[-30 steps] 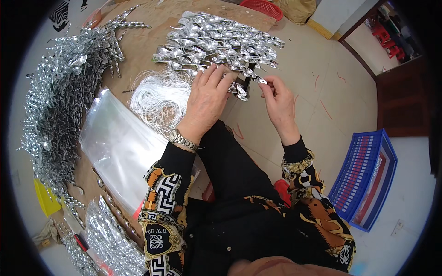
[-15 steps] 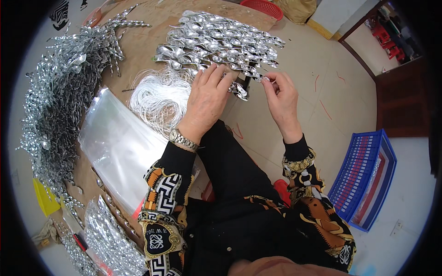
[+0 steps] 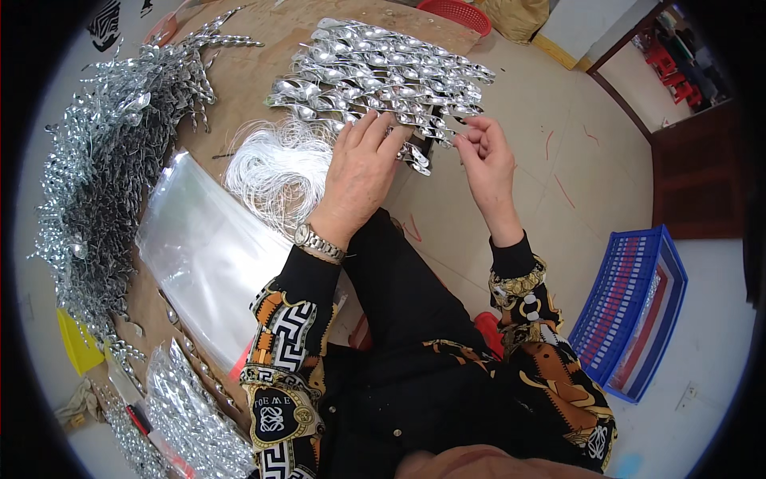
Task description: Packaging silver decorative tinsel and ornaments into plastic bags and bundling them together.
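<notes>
**Mirror-bright, twisted silver strips (image 3: 375, 64) in slanting rows at the edge of the brown worktop (image 3: 246, 80)**

The strips lie side by side in a layered fan, sloping down from upper left to right. Each one curls like a ribbon, with smooth, rounded bulges that narrow between turns and catch white highlights against darker grey folds. Their left ends rest on the worktop, and their right ends jut out past its edge.

The bare left hand (image 3: 363, 168) lies palm down over the lowest rows, its grip spread and loose, fingertips on the strips. A silver metal wristwatch (image 3: 319, 243) circles that wrist. The bare right hand (image 3: 491, 168) is at the right-hand ends, thumb and fingers curled close to one tip; I cannot tell whether its grip pinches anything.

Just beside the left hand is a loose coil of thin white cord (image 3: 249, 177). Nearer the person lies a stack of clear, flat plastic sheets (image 3: 203, 247), and to its left rises a dense heap of silver twisted pieces (image 3: 100, 176). Clear plastic packets of silver pieces (image 3: 195, 411) sit toward the lower left.

Farther out, a round red plastic basket (image 3: 456, 16) shows beyond the worktop, and a blue slatted plastic crate (image 3: 614, 307) stands to the right on the pale tiled floor (image 3: 582, 160).
</notes>
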`<state>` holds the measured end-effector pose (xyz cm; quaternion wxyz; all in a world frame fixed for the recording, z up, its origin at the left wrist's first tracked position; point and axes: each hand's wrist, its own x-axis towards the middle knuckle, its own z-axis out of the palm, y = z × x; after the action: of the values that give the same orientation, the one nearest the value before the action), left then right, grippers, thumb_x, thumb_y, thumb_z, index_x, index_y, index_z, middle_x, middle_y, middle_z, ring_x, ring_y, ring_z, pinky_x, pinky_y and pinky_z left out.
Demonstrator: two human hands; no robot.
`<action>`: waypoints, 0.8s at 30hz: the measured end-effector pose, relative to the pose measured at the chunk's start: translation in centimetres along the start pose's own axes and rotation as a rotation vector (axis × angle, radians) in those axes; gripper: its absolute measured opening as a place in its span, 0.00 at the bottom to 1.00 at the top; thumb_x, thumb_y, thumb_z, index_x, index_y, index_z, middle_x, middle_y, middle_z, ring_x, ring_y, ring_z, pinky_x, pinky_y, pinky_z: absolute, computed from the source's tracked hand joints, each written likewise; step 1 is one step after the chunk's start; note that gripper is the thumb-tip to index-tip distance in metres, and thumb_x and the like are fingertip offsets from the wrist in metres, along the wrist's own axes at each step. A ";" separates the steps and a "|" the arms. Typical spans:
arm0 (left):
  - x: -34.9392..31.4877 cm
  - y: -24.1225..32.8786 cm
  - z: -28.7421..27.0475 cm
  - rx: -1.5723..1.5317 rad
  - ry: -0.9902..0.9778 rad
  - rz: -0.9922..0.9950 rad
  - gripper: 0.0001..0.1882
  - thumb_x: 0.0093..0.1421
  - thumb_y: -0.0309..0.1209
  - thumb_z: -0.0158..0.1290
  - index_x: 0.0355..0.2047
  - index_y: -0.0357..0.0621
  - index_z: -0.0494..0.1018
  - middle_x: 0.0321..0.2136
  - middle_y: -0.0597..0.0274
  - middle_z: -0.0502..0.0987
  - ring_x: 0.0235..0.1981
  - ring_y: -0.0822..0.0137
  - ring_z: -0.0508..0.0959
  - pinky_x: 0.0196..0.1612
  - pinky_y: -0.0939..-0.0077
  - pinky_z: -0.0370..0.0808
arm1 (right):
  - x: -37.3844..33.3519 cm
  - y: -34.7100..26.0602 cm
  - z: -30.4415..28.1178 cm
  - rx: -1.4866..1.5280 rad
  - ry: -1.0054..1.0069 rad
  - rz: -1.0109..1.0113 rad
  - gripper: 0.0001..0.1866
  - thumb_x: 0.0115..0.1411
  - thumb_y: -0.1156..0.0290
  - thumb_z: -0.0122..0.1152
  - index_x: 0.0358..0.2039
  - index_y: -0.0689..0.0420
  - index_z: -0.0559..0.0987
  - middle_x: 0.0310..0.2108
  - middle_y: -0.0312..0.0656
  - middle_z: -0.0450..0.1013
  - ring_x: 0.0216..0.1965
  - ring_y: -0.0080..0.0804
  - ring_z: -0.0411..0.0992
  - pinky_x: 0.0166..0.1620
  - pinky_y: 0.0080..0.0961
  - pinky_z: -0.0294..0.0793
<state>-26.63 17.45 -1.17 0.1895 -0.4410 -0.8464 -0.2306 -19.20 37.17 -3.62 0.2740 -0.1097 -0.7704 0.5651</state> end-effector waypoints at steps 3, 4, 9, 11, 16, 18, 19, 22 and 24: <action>0.0 0.0 0.1 -0.005 0.002 -0.002 0.24 0.54 0.25 0.58 0.53 0.50 0.72 0.53 0.59 0.71 0.59 0.53 0.70 0.61 0.51 0.66 | 0.0 -0.1 0.2 0.092 0.012 0.046 0.18 0.63 0.78 0.60 0.53 0.62 0.69 0.31 0.35 0.75 0.30 0.15 0.70 0.34 0.14 0.70; 0.0 0.0 0.1 -0.008 0.005 0.000 0.23 0.54 0.25 0.58 0.52 0.50 0.72 0.52 0.59 0.72 0.59 0.53 0.70 0.61 0.51 0.66 | 0.0 -0.2 0.2 0.107 0.031 0.057 0.19 0.63 0.78 0.60 0.54 0.62 0.68 0.31 0.35 0.76 0.30 0.15 0.70 0.34 0.14 0.70; -0.1 -0.1 0.2 0.021 0.013 0.003 0.22 0.54 0.24 0.57 0.51 0.50 0.73 0.52 0.59 0.72 0.59 0.53 0.70 0.61 0.51 0.66 | 0.2 0.0 0.1 0.121 -0.003 0.048 0.21 0.64 0.78 0.59 0.56 0.62 0.67 0.31 0.35 0.76 0.30 0.14 0.70 0.34 0.13 0.70; 0.0 -0.1 0.2 0.005 0.019 0.003 0.22 0.54 0.24 0.57 0.51 0.50 0.73 0.51 0.59 0.72 0.59 0.53 0.70 0.61 0.51 0.66 | 0.2 -0.1 0.0 0.107 -0.034 0.056 0.22 0.64 0.78 0.59 0.57 0.62 0.67 0.31 0.35 0.76 0.30 0.14 0.70 0.34 0.13 0.70; 0.0 0.0 0.1 0.004 0.028 0.006 0.21 0.54 0.24 0.57 0.50 0.50 0.73 0.51 0.59 0.72 0.58 0.53 0.70 0.61 0.52 0.66 | 0.2 -0.8 0.3 0.110 -0.017 0.000 0.28 0.63 0.79 0.59 0.63 0.62 0.64 0.31 0.35 0.75 0.30 0.14 0.70 0.33 0.14 0.70; 0.0 0.0 0.1 0.005 0.027 0.008 0.21 0.54 0.24 0.57 0.50 0.50 0.73 0.51 0.59 0.72 0.58 0.53 0.70 0.61 0.52 0.66 | 0.3 -0.8 0.2 0.108 -0.018 0.004 0.28 0.63 0.79 0.59 0.63 0.62 0.64 0.31 0.34 0.75 0.30 0.14 0.70 0.33 0.14 0.70; 0.1 0.1 0.1 -0.002 0.020 0.008 0.21 0.54 0.24 0.57 0.50 0.50 0.73 0.51 0.60 0.72 0.58 0.53 0.70 0.60 0.52 0.66 | 0.4 -0.8 0.2 0.107 -0.019 0.009 0.29 0.63 0.79 0.59 0.64 0.62 0.63 0.31 0.34 0.75 0.30 0.14 0.70 0.33 0.14 0.70; 0.0 0.0 0.2 -0.001 0.021 0.008 0.21 0.54 0.25 0.57 0.50 0.50 0.73 0.52 0.59 0.72 0.58 0.53 0.70 0.60 0.52 0.67 | 0.6 -0.7 -0.1 0.104 -0.054 0.038 0.26 0.63 0.78 0.59 0.62 0.62 0.66 0.31 0.34 0.75 0.29 0.14 0.70 0.33 0.14 0.70; -0.1 -0.1 0.2 0.009 0.027 0.007 0.21 0.54 0.25 0.57 0.50 0.50 0.73 0.52 0.59 0.72 0.58 0.53 0.70 0.60 0.52 0.67 | 0.6 -1.2 -0.4 0.003 -0.072 0.037 0.24 0.64 0.77 0.59 0.60 0.62 0.69 0.31 0.34 0.75 0.29 0.14 0.70 0.33 0.15 0.70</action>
<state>-26.70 17.47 -1.42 0.2036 -0.4400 -0.8433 -0.2322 -19.35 37.37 -2.26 0.2358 -0.1034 -0.7767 0.5748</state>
